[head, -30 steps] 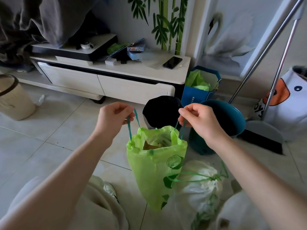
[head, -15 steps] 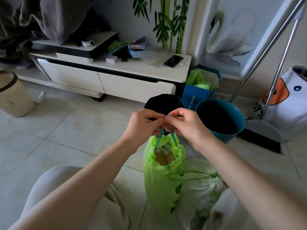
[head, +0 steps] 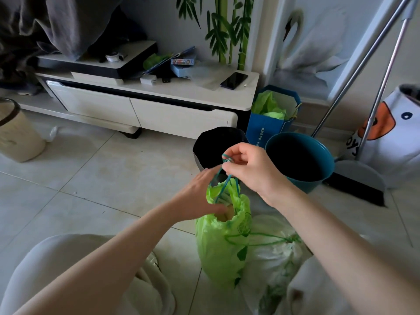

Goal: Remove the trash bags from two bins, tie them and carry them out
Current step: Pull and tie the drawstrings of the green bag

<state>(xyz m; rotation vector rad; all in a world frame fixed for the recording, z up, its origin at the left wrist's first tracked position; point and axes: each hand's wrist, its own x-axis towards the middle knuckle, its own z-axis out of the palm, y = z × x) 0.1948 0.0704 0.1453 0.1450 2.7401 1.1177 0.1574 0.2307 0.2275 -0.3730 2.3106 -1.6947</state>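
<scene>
**Drawstrings gathered in one hand, bag mouth not yet closed**

The right hand [head: 252, 169] pinches both teal drawstrings [head: 227, 178] between thumb and fingertips, lifted above the green trash bag [head: 221, 244] so the cords run taut down to its hem. Holding them high this way lets the weight of the bag pull the neck together, which is likely why the bag hangs upright, its base low by the floor tiles. The wrist is bent, knuckles towards the bins, the forearm coming in from the lower right

The left hand [head: 197, 198] lies against the bag's gathered rim, fingers straight and slightly spread, thumb at the opening; it grips nothing that can be seen. It seems to be steadying or pressing the plastic down while the cords are drawn. The mouth is still partly open, something tan showing inside, so the tying is judged unfinished

Just beside the green bag, touching it on the right, lies a white trash bag [head: 272, 253] with a green drawstring already pulled round its neck. Behind the hands stand the black bin [head: 211, 142] and the teal bin [head: 318, 176], both without liners. A blue paper bag [head: 263, 130] with green plastic in it stands behind them against the white cabinet [head: 159, 110], and a dustpan [head: 359, 176] sits to the right of the teal bin
</scene>
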